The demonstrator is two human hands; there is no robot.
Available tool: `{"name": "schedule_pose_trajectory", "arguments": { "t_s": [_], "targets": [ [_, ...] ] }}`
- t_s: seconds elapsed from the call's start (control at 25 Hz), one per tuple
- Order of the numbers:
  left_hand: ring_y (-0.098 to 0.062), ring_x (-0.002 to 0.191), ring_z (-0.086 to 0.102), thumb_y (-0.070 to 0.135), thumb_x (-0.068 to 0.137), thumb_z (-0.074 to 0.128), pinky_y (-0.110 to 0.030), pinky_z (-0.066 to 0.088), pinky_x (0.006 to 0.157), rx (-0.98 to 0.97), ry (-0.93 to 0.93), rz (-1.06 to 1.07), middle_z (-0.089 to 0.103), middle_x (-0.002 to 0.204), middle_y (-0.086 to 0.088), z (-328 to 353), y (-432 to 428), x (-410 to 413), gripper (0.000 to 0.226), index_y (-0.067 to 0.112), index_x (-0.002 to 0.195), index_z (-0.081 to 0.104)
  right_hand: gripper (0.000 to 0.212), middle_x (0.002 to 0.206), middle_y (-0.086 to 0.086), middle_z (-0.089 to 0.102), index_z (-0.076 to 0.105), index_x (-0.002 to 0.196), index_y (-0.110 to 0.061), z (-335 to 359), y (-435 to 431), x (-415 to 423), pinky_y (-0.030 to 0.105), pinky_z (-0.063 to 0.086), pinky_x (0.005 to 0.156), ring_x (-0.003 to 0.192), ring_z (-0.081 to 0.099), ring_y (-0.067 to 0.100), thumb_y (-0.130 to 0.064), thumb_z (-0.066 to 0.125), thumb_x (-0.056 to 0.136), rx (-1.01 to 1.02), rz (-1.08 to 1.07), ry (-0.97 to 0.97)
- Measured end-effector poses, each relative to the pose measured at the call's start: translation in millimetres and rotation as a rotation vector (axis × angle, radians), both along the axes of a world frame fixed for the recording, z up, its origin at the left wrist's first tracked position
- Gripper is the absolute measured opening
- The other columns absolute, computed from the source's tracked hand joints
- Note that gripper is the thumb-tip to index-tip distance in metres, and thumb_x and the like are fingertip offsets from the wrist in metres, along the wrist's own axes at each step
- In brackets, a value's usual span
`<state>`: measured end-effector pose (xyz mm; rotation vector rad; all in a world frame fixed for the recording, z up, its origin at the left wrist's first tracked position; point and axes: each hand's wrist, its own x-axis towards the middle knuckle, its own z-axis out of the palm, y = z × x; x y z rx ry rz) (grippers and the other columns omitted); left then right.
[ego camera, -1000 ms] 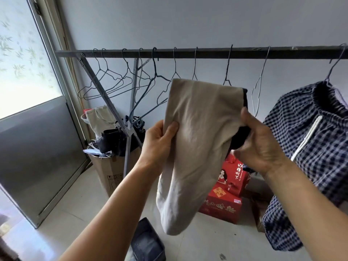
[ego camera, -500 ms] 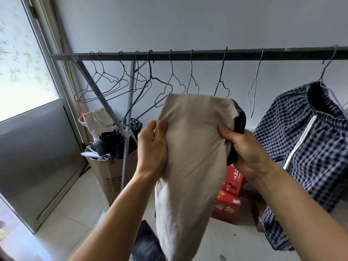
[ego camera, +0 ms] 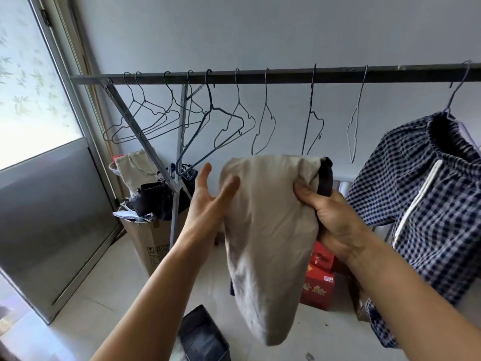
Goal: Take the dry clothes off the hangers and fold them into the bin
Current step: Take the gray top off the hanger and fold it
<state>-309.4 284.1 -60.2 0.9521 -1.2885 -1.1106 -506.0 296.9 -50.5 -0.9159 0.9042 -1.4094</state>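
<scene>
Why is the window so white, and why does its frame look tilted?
Head view: daylight through the frosted window washes it out; the wide-angle lens makes the window frame lean near the picture's edge; the left hand and beige cloth look slightly soft.

The right hand loses its fingertips behind the beige garment, and only the thumb shows. A dark cloth peeks out there; can't tell what it is. The bottom edge chops the bin, and the right edge cuts the checked garment and the rail. The red boxes are half hidden, their print too small to read.
</scene>
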Motion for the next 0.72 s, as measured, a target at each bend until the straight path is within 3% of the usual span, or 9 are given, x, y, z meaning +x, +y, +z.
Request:
{"name": "schedule_pose_trajectory", "arguments": {
  "t_s": [0.08,0.16,0.24,0.4,0.56,0.64,0.72],
  "targets": [
    [-0.018,0.105,0.070,0.030,0.058,0.089,-0.037,0.056,0.087,-0.043,0.029,-0.181,0.074,0.110,0.005,-6,4,3,0.122,0.047,0.151,0.012,0.014,0.097,0.006,0.076,0.071,0.099,-0.010,6,-2,-1,0.036,0.060,0.077,0.091,0.073,0.021,-0.016,0.063,0.089,-0.018,-0.008,0.028],
    [-0.004,0.117,0.061,0.008,0.055,0.088,-0.030,0.055,0.091,-0.178,-0.091,-0.151,0.064,0.123,0.026,-9,6,3,0.117,0.045,0.148,0.028,0.017,0.098,0.007,0.076,0.070,0.102,-0.010,11,-3,-1,0.034,0.060,0.074,0.092,0.073,0.021,-0.019,0.062,0.091,-0.016,-0.003,0.063],
    [0.004,0.125,0.051,-0.001,0.057,0.089,-0.028,0.047,0.104,-0.296,-0.274,-0.061,0.056,0.132,0.026,-6,4,6,0.099,0.040,0.138,0.049,0.016,0.097,0.007,0.076,0.071,0.101,-0.010,16,-4,-3,0.031,0.060,0.073,0.091,0.073,0.021,-0.020,0.062,0.092,-0.005,-0.021,0.114],
    [0.004,0.118,0.054,0.005,0.064,0.087,-0.030,0.044,0.106,-0.391,-0.567,-0.040,0.060,0.124,0.020,7,5,19,0.083,0.039,0.131,0.054,0.014,0.086,0.003,0.075,0.071,0.092,-0.010,21,-3,-4,0.026,0.055,0.070,0.082,0.070,0.016,-0.019,0.062,0.092,0.017,-0.027,0.192],
    [0.003,0.110,0.056,0.016,0.071,0.083,-0.029,0.045,0.100,-0.410,-0.841,-0.016,0.061,0.119,0.019,21,9,29,0.075,0.042,0.133,0.051,0.014,0.071,0.000,0.071,0.068,0.088,-0.009,23,0,-4,0.022,0.053,0.054,0.063,0.067,0.010,-0.020,0.061,0.093,0.065,-0.004,0.172],
    [-0.001,0.101,0.060,0.024,0.076,0.075,-0.031,0.049,0.092,-0.440,-0.908,0.020,0.067,0.109,0.016,24,11,30,0.054,0.037,0.126,0.059,0.019,0.082,0.004,0.071,0.068,0.095,-0.007,24,-1,-2,0.026,0.056,0.063,0.072,0.068,0.014,-0.024,0.061,0.092,0.089,0.012,0.165],
    [-0.001,0.083,0.064,0.029,0.076,0.065,-0.033,0.053,0.078,-0.456,-0.848,0.108,0.071,0.088,0.013,26,14,29,0.030,0.032,0.105,0.069,0.037,0.100,0.012,0.071,0.067,0.109,-0.003,23,-1,-2,0.036,0.054,0.084,0.090,0.067,0.022,-0.034,0.058,0.091,0.082,0.052,0.147]
  ]
}}
